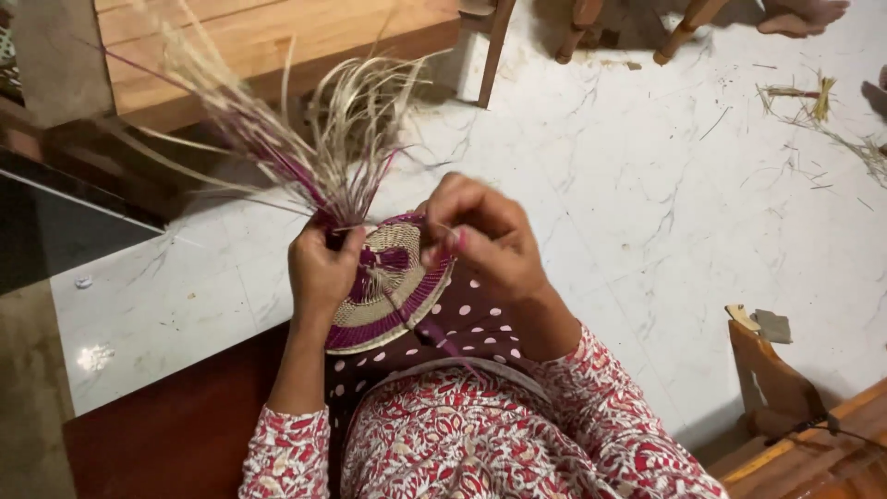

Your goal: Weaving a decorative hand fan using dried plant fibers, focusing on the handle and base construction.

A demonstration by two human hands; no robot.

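Note:
A round woven disc [393,291] in tan and purple straw rests over my lap. My left hand [321,270] grips its upper left edge, where a bundle of loose straw strands [305,139], pale and purple, fans up and away. My right hand [485,236] pinches a purple strand at the disc's upper right rim, fingers curled over the edge. A thin purple strand [443,340] trails down from the disc across my dotted cloth.
A white marble floor [647,185] lies ahead, with straw scraps [813,97] at the far right. A wooden bench [268,46] stands at the top left, chair legs [494,46] beside it. A wooden piece [771,383] is at my right. Another person's foot [802,17] shows at the top.

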